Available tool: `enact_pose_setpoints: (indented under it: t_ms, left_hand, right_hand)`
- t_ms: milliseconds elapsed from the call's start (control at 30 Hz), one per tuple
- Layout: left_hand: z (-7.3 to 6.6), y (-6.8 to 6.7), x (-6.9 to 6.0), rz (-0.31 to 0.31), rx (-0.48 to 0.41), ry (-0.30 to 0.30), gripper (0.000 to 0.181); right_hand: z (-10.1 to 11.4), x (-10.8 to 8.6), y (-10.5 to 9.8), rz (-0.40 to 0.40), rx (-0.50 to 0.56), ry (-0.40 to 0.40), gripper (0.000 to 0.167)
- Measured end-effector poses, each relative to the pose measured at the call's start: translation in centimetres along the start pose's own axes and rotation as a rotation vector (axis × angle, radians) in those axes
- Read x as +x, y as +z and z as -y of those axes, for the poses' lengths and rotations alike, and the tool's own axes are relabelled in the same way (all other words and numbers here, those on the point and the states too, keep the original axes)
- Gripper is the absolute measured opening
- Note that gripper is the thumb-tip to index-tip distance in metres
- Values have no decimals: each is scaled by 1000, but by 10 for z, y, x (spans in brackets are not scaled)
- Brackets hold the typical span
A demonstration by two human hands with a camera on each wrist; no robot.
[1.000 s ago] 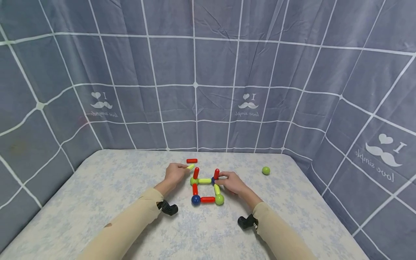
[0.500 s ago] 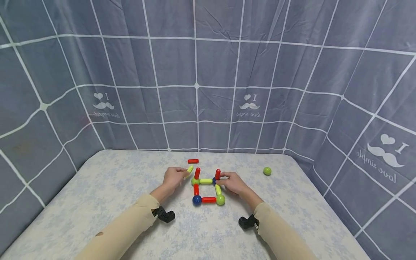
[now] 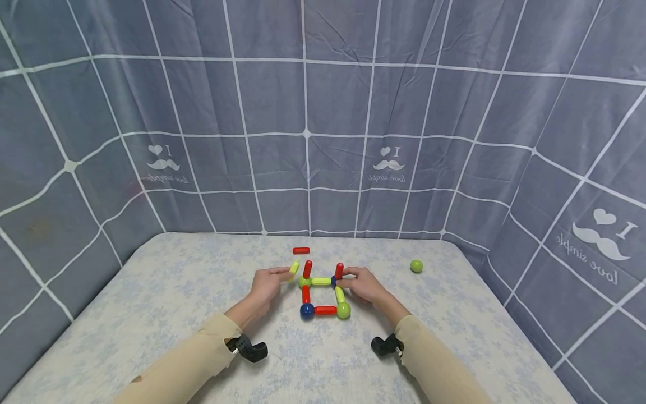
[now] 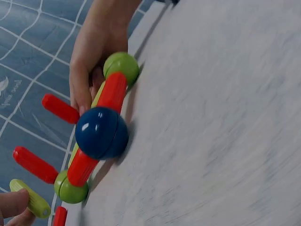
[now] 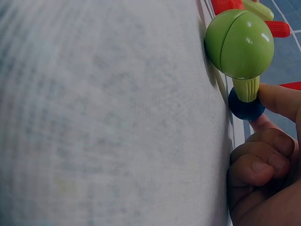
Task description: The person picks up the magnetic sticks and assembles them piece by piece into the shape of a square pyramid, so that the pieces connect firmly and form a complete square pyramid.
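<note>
A square of rods and balls lies on the table, with a near blue ball (image 3: 307,311), a near green ball (image 3: 343,310), a far green ball (image 3: 305,282) and a far blue ball (image 5: 246,104). Red rods stand up from both far balls, the left one (image 3: 308,269) and the right one (image 3: 339,271). My left hand (image 3: 265,287) pinches a loose yellow-green rod (image 3: 294,269), tilted, just left of the far green ball. My right hand (image 3: 365,285) grips the far blue ball between thumb and finger.
A loose red rod (image 3: 301,251) lies behind the square. Farther right, a green ball (image 3: 416,266) rests on the patterned tabletop (image 3: 323,365). A grey gridded curtain (image 3: 333,101) hangs behind and beside the table.
My left hand has drawn back a little toward me, and its rod has tipped more upright. My right hand stays at the far blue ball.
</note>
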State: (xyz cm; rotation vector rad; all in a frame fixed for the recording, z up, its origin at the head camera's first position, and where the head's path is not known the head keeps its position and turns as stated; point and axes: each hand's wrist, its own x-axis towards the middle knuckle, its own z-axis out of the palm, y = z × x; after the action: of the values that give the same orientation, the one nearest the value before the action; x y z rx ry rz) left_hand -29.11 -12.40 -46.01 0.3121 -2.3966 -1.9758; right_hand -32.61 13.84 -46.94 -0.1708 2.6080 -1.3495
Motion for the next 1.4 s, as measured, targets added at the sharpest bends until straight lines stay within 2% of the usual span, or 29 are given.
enact_pose_setpoints:
  t_ms: [100, 267, 600, 767, 1033, 1233, 1400]
  left_hand:
    - [1, -1, -6, 6, -49, -42, 36]
    - [1, 0, -19, 77, -170, -89, 41]
    - [2, 5, -42, 267, -361, -74, 44]
    - [3, 9, -50, 323, -350, -70, 45]
    - [6, 16, -56, 355, -315, -89, 49]
    - [8, 18, -58, 351, -282, -85, 52]
    - [12, 14, -63, 351, -266, -72, 53]
  right_hand:
    - [-1, 1, -1, -3, -3, -14, 43]
    - [-2, 2, -3, -2, 1, -30, 41]
    - [0, 4, -5, -6, -2, -20, 41]
    - [-1, 6, -6, -16, -6, -7, 41]
    - [-1, 5, -6, -9, -1, -6, 43]
    - [-3, 4, -5, -15, -1, -25, 42]
    - [-7, 3, 0, -2, 8, -43, 42]
